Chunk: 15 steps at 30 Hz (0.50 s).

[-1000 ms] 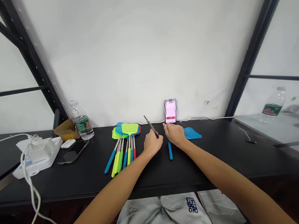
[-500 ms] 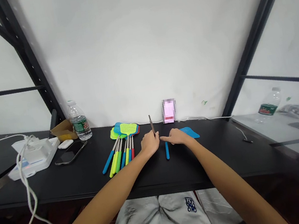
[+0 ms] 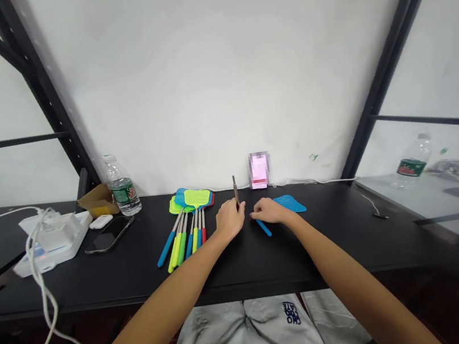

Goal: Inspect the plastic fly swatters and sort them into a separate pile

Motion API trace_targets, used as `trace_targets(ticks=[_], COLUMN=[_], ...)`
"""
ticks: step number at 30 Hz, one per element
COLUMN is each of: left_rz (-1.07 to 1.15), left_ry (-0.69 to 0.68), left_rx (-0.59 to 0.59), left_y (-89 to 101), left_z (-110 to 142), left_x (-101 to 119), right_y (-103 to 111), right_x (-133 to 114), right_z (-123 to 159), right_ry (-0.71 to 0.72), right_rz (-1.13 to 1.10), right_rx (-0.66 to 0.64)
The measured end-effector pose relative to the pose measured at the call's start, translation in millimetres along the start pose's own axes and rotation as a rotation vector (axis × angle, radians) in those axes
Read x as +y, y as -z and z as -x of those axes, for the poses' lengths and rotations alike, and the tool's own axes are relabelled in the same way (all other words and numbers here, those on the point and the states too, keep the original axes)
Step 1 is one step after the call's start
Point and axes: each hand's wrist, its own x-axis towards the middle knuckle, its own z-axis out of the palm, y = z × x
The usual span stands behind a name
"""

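Note:
My left hand (image 3: 230, 218) is closed around a slim dark metal tool (image 3: 235, 189) that stands upright out of the fist; its exact kind does not show. Just to the right, my right hand (image 3: 269, 211) has its fingers curled over the upper end of a blue handle (image 3: 264, 229). The lower end of that handle slants out beneath the fingers toward the right. A blue fly swatter head (image 3: 289, 203) lies flat behind the right wrist. Whether it joins the handle is hidden by the hand.
Several colourful fly swatters (image 3: 193, 200) lie in a bunch left of my hands. Farther left are a black phone (image 3: 109, 235), a water bottle (image 3: 123, 191), a cardboard box (image 3: 99, 200) and a white power strip (image 3: 56, 241) with cables. A pixelated screen (image 3: 259, 170) leans on the wall.
The blue handle has turned from straight to slanting, its lower end swinging right. My right fingers have curled over its top, and the metal tool in my left hand has tipped more upright.

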Motion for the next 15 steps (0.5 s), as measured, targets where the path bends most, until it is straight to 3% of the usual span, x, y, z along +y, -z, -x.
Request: trace_targets(ticks=[3,8,15], left_rz=[0.085,0.265,0.415], left_ry=[-0.014,-0.018,0.01], left_rx=[0.062,0.174,0.255], left_y=[-0.1,-5.0,-6.8], left_z=[-2.4,-9.4,-14.0], left_x=[-1.1,-7.0,-11.0], right_y=[-2.6,-7.2,-12.3], right_x=[-1.7,-2.2,-0.4], right_z=[-0.1,0.0,-3.2], right_ry=[0.055,0.161,0.194], right_rz=[-0.02,-0.195,-0.356], right_rx=[0.061,0.031,0.05])
